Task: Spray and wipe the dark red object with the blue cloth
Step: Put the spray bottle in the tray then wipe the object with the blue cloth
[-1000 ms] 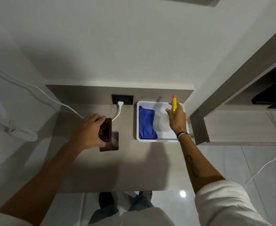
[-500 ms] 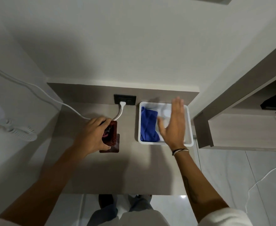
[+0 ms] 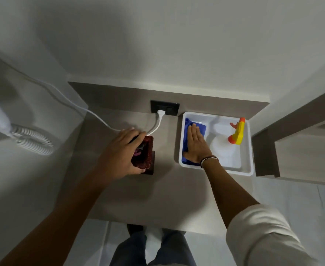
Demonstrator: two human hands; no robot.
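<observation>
The dark red object [image 3: 148, 150], a speckled tray-like piece, is tilted up over a matching dark red base [image 3: 151, 167] on the grey shelf. My left hand [image 3: 119, 154] grips it from the left. My right hand [image 3: 196, 144] lies flat, fingers together, on the blue cloth [image 3: 186, 131] in the left half of the white tray [image 3: 248, 169]. The spray bottle [image 3: 236, 133], clear with a yellow and orange head, lies in the right half of the tray, apart from my hand.
A black wall socket [image 3: 169, 108] with a white plug and cable [image 3: 100, 120] sits behind the red object. A coiled white cord [image 3: 33, 141] hangs at the left. A wooden shelf unit [image 3: 292, 150] borders the tray on the right. My legs show below the shelf's front edge.
My right hand let go of the spray bottle, which now lies in the tray, and moved left onto the blue cloth. My left hand kept hold of the dark red object.
</observation>
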